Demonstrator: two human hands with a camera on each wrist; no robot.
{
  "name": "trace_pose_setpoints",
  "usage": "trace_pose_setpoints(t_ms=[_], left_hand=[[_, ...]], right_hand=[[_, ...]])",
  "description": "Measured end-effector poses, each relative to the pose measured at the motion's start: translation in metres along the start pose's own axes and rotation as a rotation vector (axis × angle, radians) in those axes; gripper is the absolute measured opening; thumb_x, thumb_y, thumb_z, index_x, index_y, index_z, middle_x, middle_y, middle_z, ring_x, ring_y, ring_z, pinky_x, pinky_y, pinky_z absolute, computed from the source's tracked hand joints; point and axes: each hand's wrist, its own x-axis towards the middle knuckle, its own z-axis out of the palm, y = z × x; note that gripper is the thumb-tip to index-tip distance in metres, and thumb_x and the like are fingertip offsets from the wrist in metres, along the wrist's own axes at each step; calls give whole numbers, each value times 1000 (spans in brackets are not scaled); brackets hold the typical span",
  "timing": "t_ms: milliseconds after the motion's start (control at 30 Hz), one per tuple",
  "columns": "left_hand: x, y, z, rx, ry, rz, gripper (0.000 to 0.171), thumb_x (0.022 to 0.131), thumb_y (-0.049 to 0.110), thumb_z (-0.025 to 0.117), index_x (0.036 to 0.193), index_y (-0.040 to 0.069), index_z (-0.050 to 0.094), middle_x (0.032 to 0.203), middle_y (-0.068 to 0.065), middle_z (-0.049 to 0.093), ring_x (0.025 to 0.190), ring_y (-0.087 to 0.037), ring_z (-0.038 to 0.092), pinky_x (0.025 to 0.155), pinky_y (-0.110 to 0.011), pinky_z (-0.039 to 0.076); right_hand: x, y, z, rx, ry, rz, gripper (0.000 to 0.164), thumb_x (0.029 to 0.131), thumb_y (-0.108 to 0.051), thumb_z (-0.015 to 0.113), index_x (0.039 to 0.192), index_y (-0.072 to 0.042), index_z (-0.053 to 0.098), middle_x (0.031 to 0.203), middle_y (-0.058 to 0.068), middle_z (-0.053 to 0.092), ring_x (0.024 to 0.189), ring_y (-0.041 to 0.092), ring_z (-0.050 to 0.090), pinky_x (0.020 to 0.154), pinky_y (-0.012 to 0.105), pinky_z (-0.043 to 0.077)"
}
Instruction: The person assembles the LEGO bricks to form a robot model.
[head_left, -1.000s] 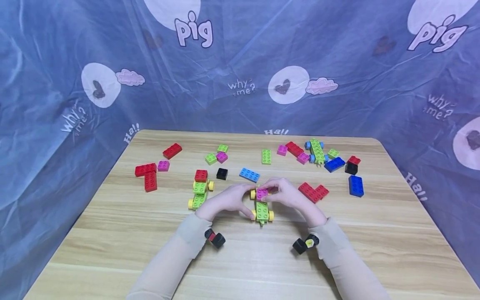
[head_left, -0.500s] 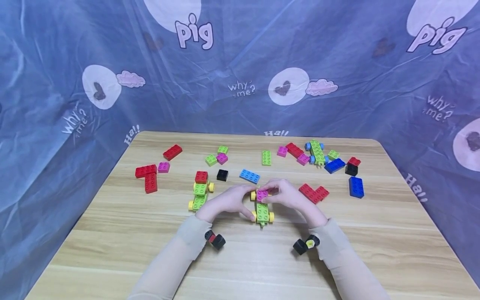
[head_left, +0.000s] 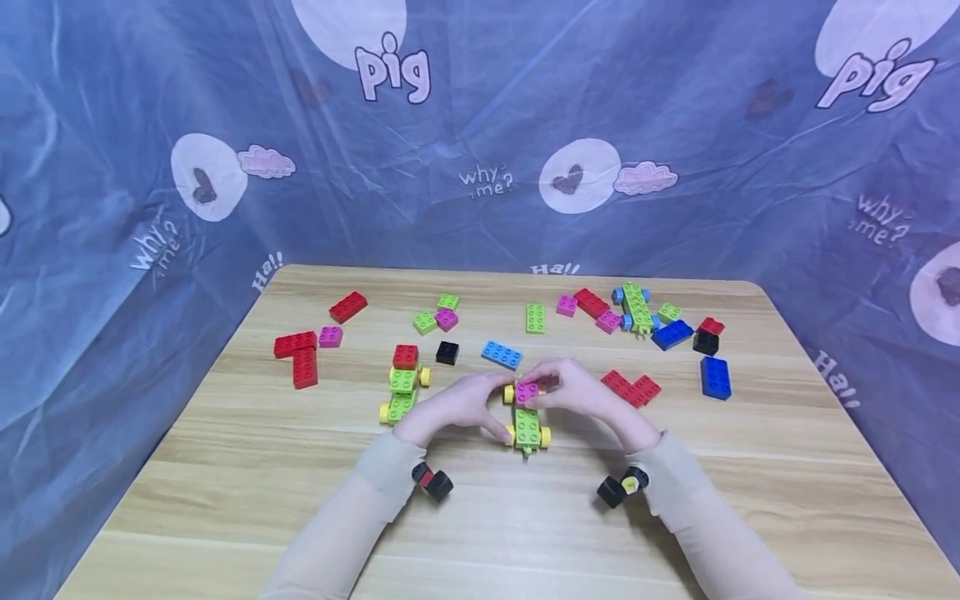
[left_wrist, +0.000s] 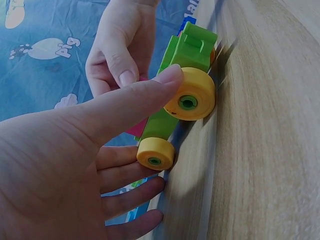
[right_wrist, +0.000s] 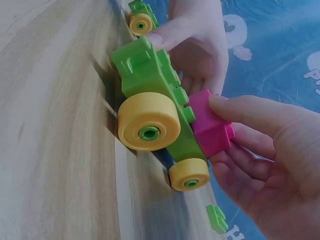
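Observation:
A green toy car base (head_left: 527, 427) with yellow wheels stands on the table between both hands. My left hand (head_left: 468, 402) steadies it from the left; in the left wrist view its thumb presses the near wheel (left_wrist: 192, 92) while the fingers extend by the far wheel (left_wrist: 155, 153). A pink square brick (right_wrist: 210, 125) sits at the base's far end, seated against the studs. My right hand (head_left: 567, 387) pinches this brick between thumb and fingers. Left of the hands stands a second green base (head_left: 402, 398) with yellow wheels, stacked with a green brick and a red brick (head_left: 406, 357).
Behind the hands lie a light blue brick (head_left: 502, 354) and a black brick (head_left: 447, 352). Red bricks (head_left: 630, 388) lie to the right, beside a dark blue brick (head_left: 716, 378). A green base with blue wheels (head_left: 636, 307) stands at the back right. More red bricks (head_left: 304, 367) are at left.
The head view has shifted slightly, and my right forearm has moved a little outward. Both hands keep their hold on the car base and pink brick.

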Motion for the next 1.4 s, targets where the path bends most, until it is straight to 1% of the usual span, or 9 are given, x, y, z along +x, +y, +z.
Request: trace_pose_setpoints(t_ms=[100,367,533,600,767,933,1067,1233,1400], left_hand=[[0,0,0,1,2,0,103,63,36,89,147,8,37,152,-8,39,140,-26,36,116,-41,28],[1,-1,1,22,11,25,104,62,37,89,147,7,37,151,-9,41,139,-27,37,116,-42,28],[1,-3,2,26,18,29,104,62,38,89,147,8,38,151,-9,40,139,-27,37,116,-42,28],[1,-3,2,26,20,25,104,62,38,89,147,7,38,151,-9,40,139,-27,37,116,-42,28],[1,-3,2,25,16,21,104,62,37,89,147,7,38,151,-9,40,139,-27,37,116,-41,28],[1,-3,2,24,15,19,103,62,36,89,147,8,38,152,-9,39,140,-26,36,116,-41,27],[0,-2,2,25,10,15,103,63,35,89,147,9,37,152,-8,38,140,-26,35,117,-41,27],[1,-2,1,26,6,15,103,63,35,89,147,9,37,152,-8,38,141,-27,35,117,-41,26],[1,-3,1,26,8,17,103,63,36,89,147,9,38,152,-8,38,140,-26,35,117,-40,27]], right_hand=[[0,0,-1,-1,-7,-5,38,79,-17,76,112,0,68,107,12,70,102,29,64,91,45,53],[3,6,-6,5,-47,-54,37,83,-21,75,114,-2,68,110,11,70,103,27,64,92,44,53],[8,7,-15,5,-26,-82,35,86,-19,72,115,1,67,111,15,70,103,28,65,91,42,53],[10,7,-20,-6,-18,-76,36,87,-19,71,115,3,66,112,17,69,102,28,65,91,41,53],[18,13,-31,-7,3,-35,38,87,-17,70,117,5,64,114,20,68,104,31,65,91,44,52],[29,25,-43,-45,103,-16,34,85,-11,71,115,4,65,110,20,68,101,32,65,90,45,53],[38,33,-52,-48,154,28,39,83,-14,74,117,4,64,110,21,68,100,32,65,91,46,52],[51,46,-58,-30,177,66,45,81,-14,75,120,5,62,115,23,65,105,36,63,94,47,51],[62,55,-61,-46,163,98,55,79,-14,78,127,5,56,126,23,60,117,40,56,101,48,46]])
